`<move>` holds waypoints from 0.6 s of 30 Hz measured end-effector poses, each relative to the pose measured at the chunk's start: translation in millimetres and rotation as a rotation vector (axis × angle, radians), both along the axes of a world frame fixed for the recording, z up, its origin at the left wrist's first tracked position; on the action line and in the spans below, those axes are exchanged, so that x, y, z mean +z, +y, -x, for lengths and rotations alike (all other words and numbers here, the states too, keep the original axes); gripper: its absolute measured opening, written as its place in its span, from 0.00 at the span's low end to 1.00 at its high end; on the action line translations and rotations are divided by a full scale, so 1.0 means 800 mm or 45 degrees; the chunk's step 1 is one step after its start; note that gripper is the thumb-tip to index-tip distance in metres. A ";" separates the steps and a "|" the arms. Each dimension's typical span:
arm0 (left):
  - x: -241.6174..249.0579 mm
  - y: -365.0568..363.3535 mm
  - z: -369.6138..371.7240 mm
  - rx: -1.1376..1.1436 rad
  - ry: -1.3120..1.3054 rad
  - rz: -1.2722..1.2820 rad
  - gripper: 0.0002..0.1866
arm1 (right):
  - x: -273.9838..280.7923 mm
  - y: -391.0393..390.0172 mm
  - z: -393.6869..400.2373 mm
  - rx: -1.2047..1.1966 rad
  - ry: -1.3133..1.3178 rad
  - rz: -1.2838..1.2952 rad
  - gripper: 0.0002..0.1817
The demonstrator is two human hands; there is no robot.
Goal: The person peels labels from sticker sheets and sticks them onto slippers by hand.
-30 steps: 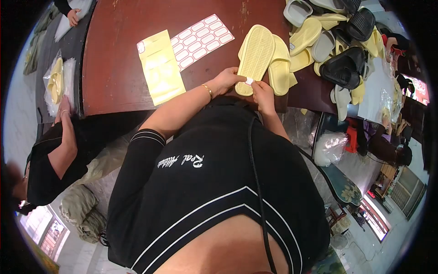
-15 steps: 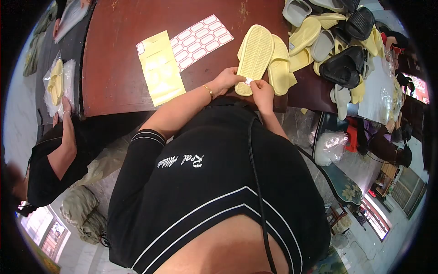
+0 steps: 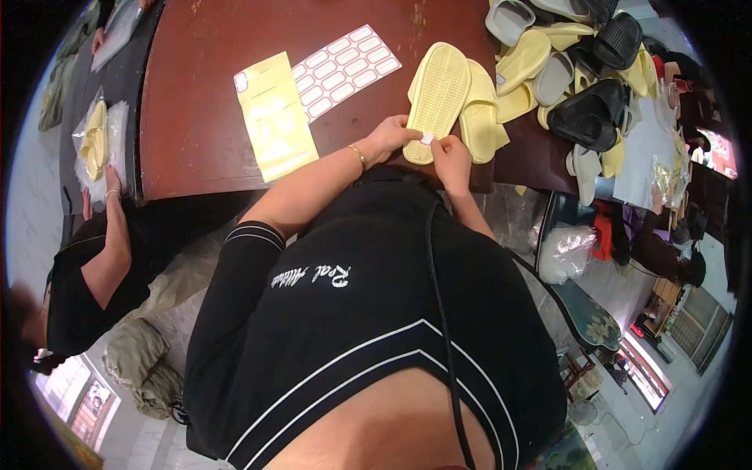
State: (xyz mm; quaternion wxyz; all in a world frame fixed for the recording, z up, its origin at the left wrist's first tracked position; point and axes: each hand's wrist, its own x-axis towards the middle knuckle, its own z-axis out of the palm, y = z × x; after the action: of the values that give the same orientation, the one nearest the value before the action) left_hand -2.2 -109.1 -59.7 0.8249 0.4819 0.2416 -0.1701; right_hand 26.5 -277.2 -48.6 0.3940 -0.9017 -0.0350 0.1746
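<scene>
A yellow slipper [image 3: 440,84] lies sole up near the table's front edge, partly over a second yellow slipper [image 3: 479,117]. A small white label [image 3: 427,139] sits on its heel end. My left hand [image 3: 388,139] grips the slipper's left side, its thumb by the label. Beside the label's right edge, my right hand [image 3: 452,159] has its fingers pinched together; whether they still hold the label is too small to tell. To the left lie a yellow backing strip [image 3: 277,117] and a sheet of red-framed labels [image 3: 345,69].
Several yellow, grey and black slippers [image 3: 587,113] are piled at the right of the red-brown table [image 3: 204,94]. At the left, a co-worker's hand [image 3: 113,179] touches a bagged yellow slipper [image 3: 95,141]. A clear plastic bag [image 3: 565,252] is below the pile.
The label now lies flatter on the sole, and my right fingers have shifted slightly off it. The co-worker's hands at the left have moved a little around the bag.
</scene>
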 end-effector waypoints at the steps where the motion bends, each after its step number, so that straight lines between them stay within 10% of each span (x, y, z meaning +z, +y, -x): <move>1: -0.001 -0.001 0.000 -0.002 0.000 0.002 0.15 | -0.001 0.000 0.000 0.015 -0.049 -0.010 0.13; 18: -0.004 0.000 0.001 0.008 -0.013 0.027 0.16 | 0.027 0.011 -0.004 -0.006 -0.106 0.181 0.17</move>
State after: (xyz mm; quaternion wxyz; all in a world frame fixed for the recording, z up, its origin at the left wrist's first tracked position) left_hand -2.8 -109.0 -62.7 0.8318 0.4731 0.2371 -0.1675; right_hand 29.3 -268.1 -27.2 0.3277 -0.9339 -0.0369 0.1381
